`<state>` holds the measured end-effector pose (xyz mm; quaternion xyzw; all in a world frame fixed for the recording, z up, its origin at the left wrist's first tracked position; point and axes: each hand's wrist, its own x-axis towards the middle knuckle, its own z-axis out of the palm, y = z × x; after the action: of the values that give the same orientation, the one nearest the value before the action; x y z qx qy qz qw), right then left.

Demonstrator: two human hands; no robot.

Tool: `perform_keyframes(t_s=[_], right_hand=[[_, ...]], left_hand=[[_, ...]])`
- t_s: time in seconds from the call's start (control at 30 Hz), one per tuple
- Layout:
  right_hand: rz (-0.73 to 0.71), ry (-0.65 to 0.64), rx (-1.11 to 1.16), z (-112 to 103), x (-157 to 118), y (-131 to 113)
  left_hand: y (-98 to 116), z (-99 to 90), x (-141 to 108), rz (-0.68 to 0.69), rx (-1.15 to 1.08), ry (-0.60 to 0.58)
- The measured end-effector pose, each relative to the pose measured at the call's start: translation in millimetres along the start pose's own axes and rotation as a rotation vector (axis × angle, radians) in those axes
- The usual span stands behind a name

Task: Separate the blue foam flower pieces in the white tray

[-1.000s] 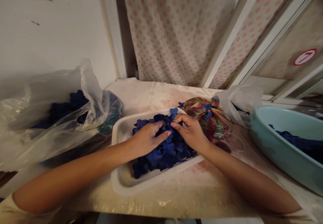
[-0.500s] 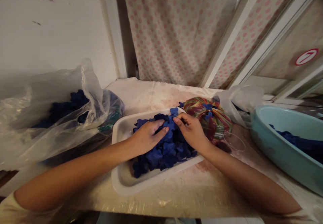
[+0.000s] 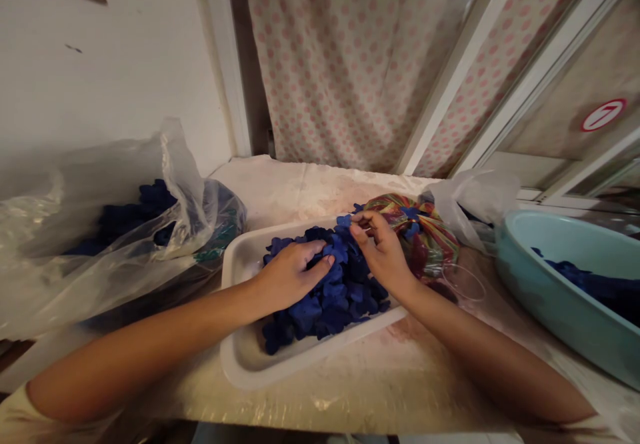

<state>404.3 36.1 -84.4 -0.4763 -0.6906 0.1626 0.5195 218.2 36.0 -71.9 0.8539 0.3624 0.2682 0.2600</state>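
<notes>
A white tray (image 3: 235, 364) holds a heap of dark blue flower-shaped pieces (image 3: 305, 312), thin and soft like cloth petals. My left hand (image 3: 293, 272) lies over the left side of the heap, thumb and forefinger at a brighter blue piece (image 3: 337, 249); its other fingers are hidden. Just to the right, above the tray's far side, my right hand (image 3: 381, 251) pinches a small blue flower piece (image 3: 344, 220) between thumb and fingertips.
A clear plastic bag (image 3: 185, 164) with more blue pieces stands at left. Behind my right hand lies a striped multicoloured bag (image 3: 435, 224), with a thin clear loop (image 3: 470, 297) beside it. At right is a turquoise basin (image 3: 530, 284) of blue pieces. A dotted curtain (image 3: 340, 64) hangs behind.
My right hand has lifted slightly up and away from my left hand, with the blue flower piece at its fingertips. My left hand has hardly moved.
</notes>
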Motion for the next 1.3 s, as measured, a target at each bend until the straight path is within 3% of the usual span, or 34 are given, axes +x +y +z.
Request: perform_keyframes(t_s=[0.17,0.37,0.6,1.1,1.3], right_hand=[[-0.102,-0.235,-0.023,-2.3,0.0,-3.7],[-0.086,-0.284,0.08,0.1,1.0,-2.5],[-0.007,-0.214,0.007,-2.0,1.1,1.3],[0.024,-0.197,0.083,-1.1,-2.1,-3.2],[-0.014,-0.019,0.06,-3.1,1.6,-7.4]], left_hand=[[0.0,0.1,0.2,0.019,-0.04,-0.001],[-0.8,0.9,-0.3,0.012,-0.012,-0.013],[0.4,-0.3,-1.3,0.011,-0.024,0.002],[3.0,-1.9,-0.2,-0.013,0.014,-0.038],[1.7,-1.0,-0.4,-0.023,0.015,-0.032]])
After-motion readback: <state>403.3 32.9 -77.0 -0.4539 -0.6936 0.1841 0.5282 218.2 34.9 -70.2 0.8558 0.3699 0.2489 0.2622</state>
